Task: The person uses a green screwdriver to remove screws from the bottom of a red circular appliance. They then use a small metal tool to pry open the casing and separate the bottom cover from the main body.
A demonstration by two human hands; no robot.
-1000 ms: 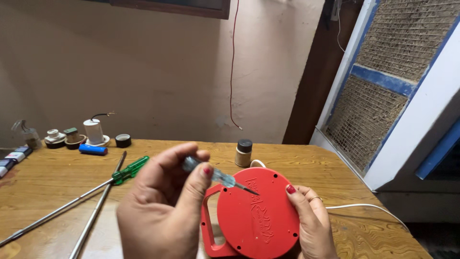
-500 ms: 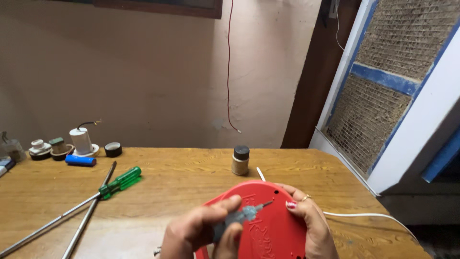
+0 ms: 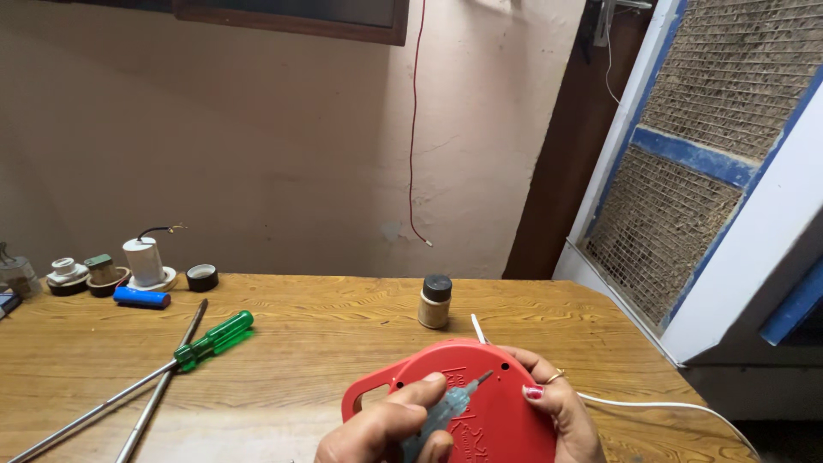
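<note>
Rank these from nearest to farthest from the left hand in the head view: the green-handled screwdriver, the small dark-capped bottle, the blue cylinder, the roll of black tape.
From the left hand:
1. Small dark-capped bottle, up and slightly right, mid-table.
2. Green-handled screwdriver, to the left; close to the bottle's distance, so this order is a near call.
3. Roll of black tape, far left, by the wall.
4. Blue cylinder, farther left still.
</note>
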